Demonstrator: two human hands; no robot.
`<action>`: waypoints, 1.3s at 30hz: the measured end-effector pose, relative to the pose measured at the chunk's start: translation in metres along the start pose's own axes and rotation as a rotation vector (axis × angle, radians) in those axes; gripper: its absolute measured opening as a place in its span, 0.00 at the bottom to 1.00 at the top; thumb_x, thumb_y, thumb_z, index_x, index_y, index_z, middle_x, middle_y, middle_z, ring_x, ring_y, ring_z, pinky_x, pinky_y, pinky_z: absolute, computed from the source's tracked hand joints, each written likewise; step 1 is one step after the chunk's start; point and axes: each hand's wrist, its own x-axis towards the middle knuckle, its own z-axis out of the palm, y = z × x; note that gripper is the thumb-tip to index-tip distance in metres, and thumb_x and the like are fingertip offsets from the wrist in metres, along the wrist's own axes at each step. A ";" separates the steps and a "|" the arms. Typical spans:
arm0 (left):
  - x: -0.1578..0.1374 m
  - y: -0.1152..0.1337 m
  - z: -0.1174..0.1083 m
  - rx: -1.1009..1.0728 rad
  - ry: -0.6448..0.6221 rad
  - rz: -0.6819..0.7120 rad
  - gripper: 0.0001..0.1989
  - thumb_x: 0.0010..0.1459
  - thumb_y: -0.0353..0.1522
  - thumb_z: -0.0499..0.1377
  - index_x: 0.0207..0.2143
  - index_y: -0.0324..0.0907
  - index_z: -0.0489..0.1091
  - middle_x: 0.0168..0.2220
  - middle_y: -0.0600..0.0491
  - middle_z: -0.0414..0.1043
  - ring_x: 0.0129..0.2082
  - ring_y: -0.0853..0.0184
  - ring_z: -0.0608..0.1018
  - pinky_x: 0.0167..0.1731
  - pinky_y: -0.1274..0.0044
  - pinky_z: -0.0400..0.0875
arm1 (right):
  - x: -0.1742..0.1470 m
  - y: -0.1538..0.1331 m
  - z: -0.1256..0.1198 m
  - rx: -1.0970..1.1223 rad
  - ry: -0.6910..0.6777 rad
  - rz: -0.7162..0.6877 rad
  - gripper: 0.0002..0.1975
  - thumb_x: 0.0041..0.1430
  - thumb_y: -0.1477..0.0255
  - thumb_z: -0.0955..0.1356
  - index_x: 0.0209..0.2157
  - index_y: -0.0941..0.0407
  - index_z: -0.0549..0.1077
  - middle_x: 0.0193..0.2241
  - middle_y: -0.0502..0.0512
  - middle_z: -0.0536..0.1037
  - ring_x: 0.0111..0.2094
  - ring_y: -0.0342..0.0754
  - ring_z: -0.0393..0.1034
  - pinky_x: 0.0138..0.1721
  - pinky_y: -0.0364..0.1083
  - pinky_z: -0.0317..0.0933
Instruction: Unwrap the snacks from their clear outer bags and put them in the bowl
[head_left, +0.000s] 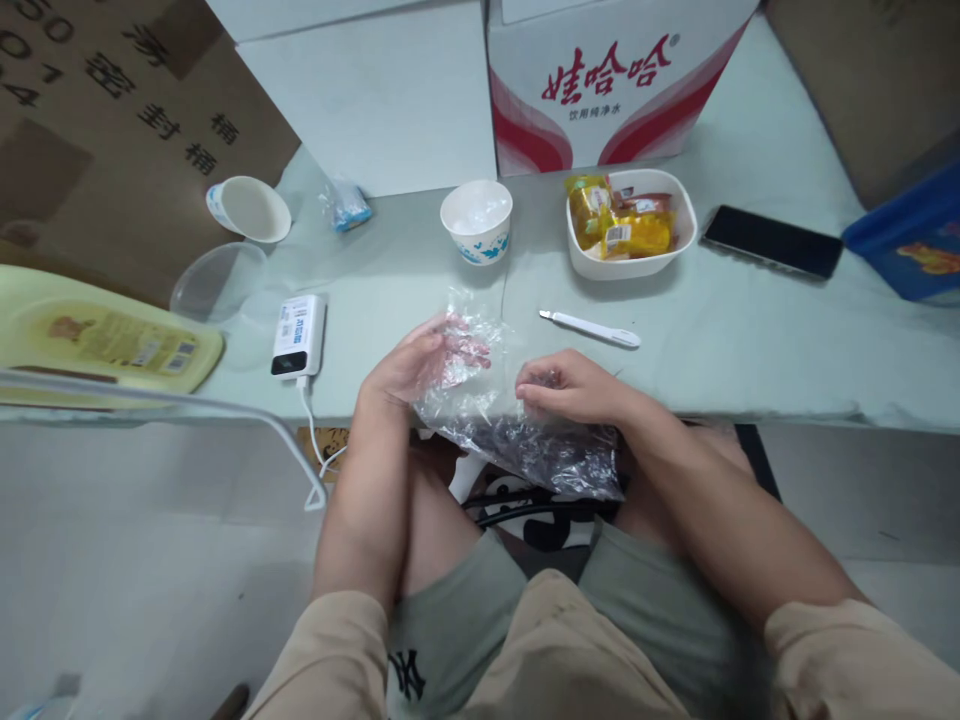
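A crinkled clear plastic bag (532, 450) spreads between my hands and hangs over the table's front edge above my lap. My left hand (427, 360) has its fingers stretched out with the film over them; from this view I cannot tell if they are inside the bag or behind it. On the bag's other side, my right hand (566, 385) is curled, with film at its fingers. Just beyond that hand lies a white-handled craft knife (589, 328). A paper cup (478, 225) with something clear and crumpled in it stands farther back.
A white bowl (634, 265) holds several yellow and reddish packets. Right of it lies a black phone (772, 242). At left are a white power bank (298, 335) with a cable, a tipped paper cup (251, 210) and a yellow bottle (112, 335). Cartons (367, 100) line the back.
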 end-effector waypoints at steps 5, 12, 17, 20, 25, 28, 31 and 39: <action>0.008 -0.006 -0.006 -0.120 0.171 -0.035 0.35 0.47 0.57 0.59 0.51 0.46 0.63 0.41 0.44 0.76 0.41 0.54 0.81 0.34 0.66 0.78 | -0.004 0.014 0.004 0.134 0.367 0.068 0.14 0.55 0.60 0.68 0.31 0.56 0.76 0.20 0.49 0.77 0.20 0.43 0.71 0.26 0.44 0.66; 0.020 -0.021 0.044 -0.204 0.192 -0.051 0.35 0.52 0.47 0.63 0.58 0.48 0.54 0.37 0.45 0.78 0.36 0.56 0.82 0.31 0.69 0.77 | -0.002 0.028 0.006 0.108 0.753 0.116 0.22 0.55 0.55 0.69 0.41 0.60 0.77 0.26 0.55 0.80 0.30 0.50 0.78 0.37 0.51 0.72; 0.022 -0.015 0.050 0.074 0.254 0.186 0.30 0.51 0.36 0.66 0.55 0.48 0.60 0.32 0.52 0.77 0.30 0.64 0.82 0.30 0.75 0.75 | -0.004 0.030 0.002 0.205 0.691 0.115 0.24 0.55 0.53 0.69 0.44 0.58 0.75 0.31 0.57 0.81 0.35 0.51 0.79 0.43 0.54 0.71; 0.017 -0.013 0.041 0.140 0.281 0.244 0.28 0.52 0.36 0.64 0.55 0.47 0.61 0.36 0.51 0.78 0.27 0.67 0.80 0.29 0.76 0.75 | -0.006 0.034 -0.001 0.291 0.715 0.124 0.22 0.54 0.53 0.70 0.42 0.56 0.74 0.29 0.53 0.80 0.33 0.50 0.78 0.43 0.55 0.72; 0.010 -0.018 0.033 0.167 0.228 0.310 0.31 0.51 0.37 0.64 0.57 0.48 0.59 0.42 0.49 0.77 0.31 0.66 0.80 0.32 0.74 0.76 | -0.008 0.036 0.003 0.364 0.696 0.104 0.25 0.55 0.56 0.70 0.51 0.52 0.65 0.28 0.50 0.79 0.32 0.50 0.78 0.42 0.54 0.73; 0.013 -0.025 0.031 0.258 0.125 0.338 0.35 0.48 0.35 0.66 0.58 0.48 0.60 0.43 0.49 0.75 0.37 0.65 0.80 0.37 0.74 0.75 | -0.011 0.037 0.006 0.255 0.666 0.075 0.34 0.56 0.59 0.69 0.60 0.52 0.55 0.33 0.55 0.80 0.36 0.53 0.77 0.42 0.56 0.72; 0.017 -0.030 0.029 0.510 0.185 0.381 0.22 0.52 0.32 0.63 0.51 0.44 0.69 0.36 0.52 0.73 0.35 0.68 0.77 0.37 0.75 0.73 | -0.015 0.042 0.003 -0.039 0.694 0.095 0.45 0.54 0.64 0.70 0.67 0.52 0.42 0.39 0.58 0.79 0.37 0.54 0.76 0.44 0.59 0.69; 0.010 -0.018 0.033 0.635 0.224 0.644 0.08 0.52 0.36 0.63 0.26 0.41 0.71 0.44 0.47 0.71 0.48 0.60 0.73 0.50 0.65 0.67 | -0.022 0.038 -0.002 -0.712 0.760 -0.130 0.37 0.50 0.59 0.71 0.60 0.51 0.61 0.64 0.64 0.56 0.65 0.67 0.50 0.59 0.66 0.50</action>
